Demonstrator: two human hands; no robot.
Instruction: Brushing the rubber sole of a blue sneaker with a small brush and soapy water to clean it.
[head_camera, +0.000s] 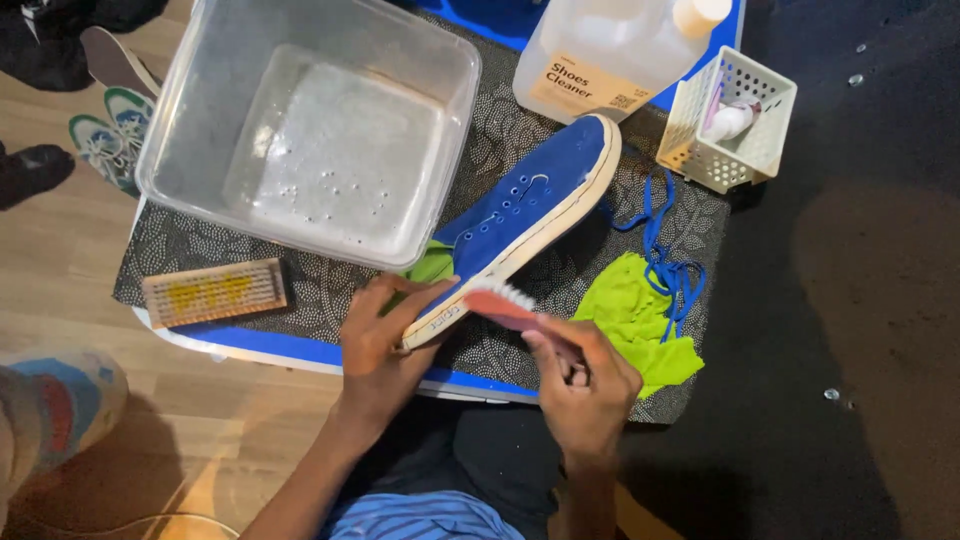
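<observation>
- Scrubbing is under way: my right hand (585, 385) is closed around the handle of a small pink brush (505, 303), and its white bristles press against the white sole edge at the heel of the blue shoe (530, 205).
- My left hand (380, 335) is wrapped around the heel end of the shoe, thumb on top and fingers curled under, holding it tilted with the toe pointing to the far right.
- The shoe lies across the middle of the patterned mat (330, 285), just right of the clear plastic tub (310, 130) and near the jug of cleaner (600, 60) at the far side.
- Done, as I judge it: the laces are out, since the eyelets are bare and the blue laces (665, 255) lie loose on the mat to the right, partly over the green cloth (640, 315).
- The tub holds shallow water with a few bubbles, so the wetting stage looks prepared.
- Left, as I judge it: the brush is only at the heel, and the long sole edge toward the toe looks unbrushed; I cannot tell whether the blue upper has been cleaned.
- The wooden brush (215, 292) rests at the near left of the mat, away from both hands.
- A white basket (730, 120) with small items stands at the far right, untouched.
</observation>
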